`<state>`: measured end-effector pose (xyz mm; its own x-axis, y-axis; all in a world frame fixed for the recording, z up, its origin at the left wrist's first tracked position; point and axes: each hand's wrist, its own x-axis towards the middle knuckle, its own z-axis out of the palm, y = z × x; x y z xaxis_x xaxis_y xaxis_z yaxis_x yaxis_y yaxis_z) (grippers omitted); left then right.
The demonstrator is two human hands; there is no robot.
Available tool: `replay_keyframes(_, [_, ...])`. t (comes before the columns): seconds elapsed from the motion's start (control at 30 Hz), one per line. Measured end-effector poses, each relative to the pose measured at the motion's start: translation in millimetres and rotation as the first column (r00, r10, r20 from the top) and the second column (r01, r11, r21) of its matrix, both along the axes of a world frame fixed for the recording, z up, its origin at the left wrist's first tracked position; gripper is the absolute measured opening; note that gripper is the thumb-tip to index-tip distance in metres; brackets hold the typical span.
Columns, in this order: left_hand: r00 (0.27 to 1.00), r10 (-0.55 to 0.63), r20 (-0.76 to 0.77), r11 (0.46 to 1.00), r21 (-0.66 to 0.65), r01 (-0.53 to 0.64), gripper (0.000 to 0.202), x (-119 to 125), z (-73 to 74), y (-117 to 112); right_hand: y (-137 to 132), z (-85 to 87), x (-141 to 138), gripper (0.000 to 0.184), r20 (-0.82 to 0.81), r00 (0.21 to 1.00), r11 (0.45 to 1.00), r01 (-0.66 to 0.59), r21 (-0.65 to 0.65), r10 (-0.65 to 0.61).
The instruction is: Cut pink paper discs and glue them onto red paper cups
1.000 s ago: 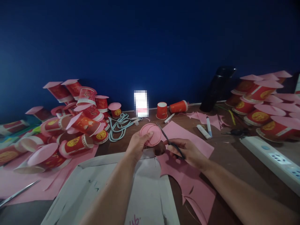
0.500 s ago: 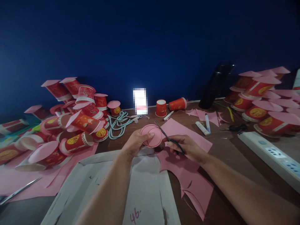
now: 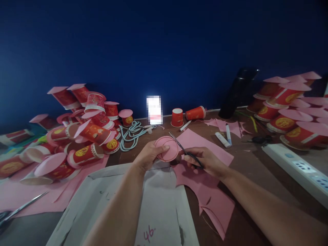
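A round pink paper disc [image 3: 171, 154] is pinched by my left hand [image 3: 150, 155], thumb on top and fingers beneath. A darker curved line runs across the disc near its edge. My right hand [image 3: 202, 159] is closed on a pair of dark-handled scissors [image 3: 188, 153], whose blades point up and left beside the disc's right edge. Whether the blades touch the paper I cannot tell. Below the right hand lies a pink paper offcut [image 3: 205, 191] with curved cut edges. A pink sheet [image 3: 217, 150] lies behind that hand.
Red paper cups with pink tops are heaped at left [image 3: 84, 150] and right [image 3: 288, 120]. Behind the disc are a blue cord [image 3: 128, 138], a lit phone [image 3: 154, 111] and an upright red cup [image 3: 177, 118]. A power strip [image 3: 294, 171] and black bottle [image 3: 237, 94] stand right.
The whole view has shifted slightly to the right. My hands, the disc and the scissors keep nearly the same pose.
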<state>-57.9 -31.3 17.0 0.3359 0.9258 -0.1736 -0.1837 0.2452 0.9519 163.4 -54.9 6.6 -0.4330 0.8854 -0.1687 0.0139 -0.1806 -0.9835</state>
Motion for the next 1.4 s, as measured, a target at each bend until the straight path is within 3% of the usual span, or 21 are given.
replay_keyframes(0.47, [1.0, -0.013, 0.005, 1.0, 0.021, 0.013, 0.046, -1.7, 4.3, -1.3, 0.4, -4.2, 0.9, 0.048, 0.063, 0.998, 0.998, -0.033, 0.047, 0.03])
replay_keyframes(1.4, [1.0, -0.012, -0.007, 1.0, 0.028, 0.012, 0.046, -2.2, 2.2, -0.9, -0.2, -1.9, -2.3, 0.051, 0.077, 0.997, 0.999, 0.025, 0.023, -0.027])
